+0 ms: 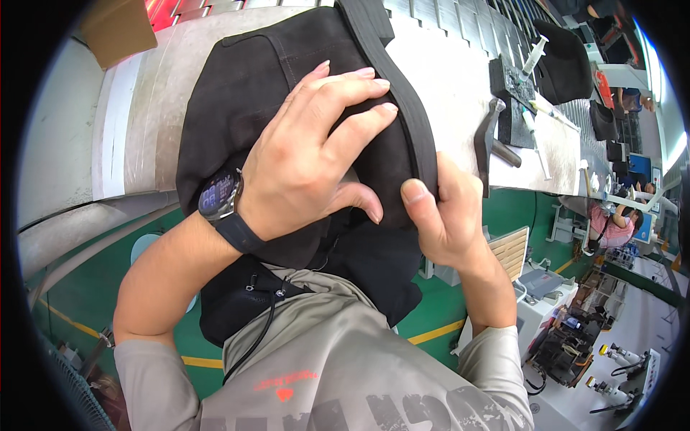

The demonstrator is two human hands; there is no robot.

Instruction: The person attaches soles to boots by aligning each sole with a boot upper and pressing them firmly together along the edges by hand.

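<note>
A large black fabric piece (244, 93) with a thick dark edge band lies across a white workbench (460, 79) and hangs over its near edge. My left hand (316, 151), with a dark watch on the wrist, lies flat on the fabric, fingers spread and pressing it down. My right hand (442, 212) pinches the fabric's banded edge at the bench's near edge, thumb on top.
On the bench to the right lie a dark hammer (489, 136), a black block (512, 90), syringes (535, 54) and another black fabric piece (568, 65). A cardboard box (118, 29) sits far left. Green floor with yellow lines lies below; another person (614, 223) works at right.
</note>
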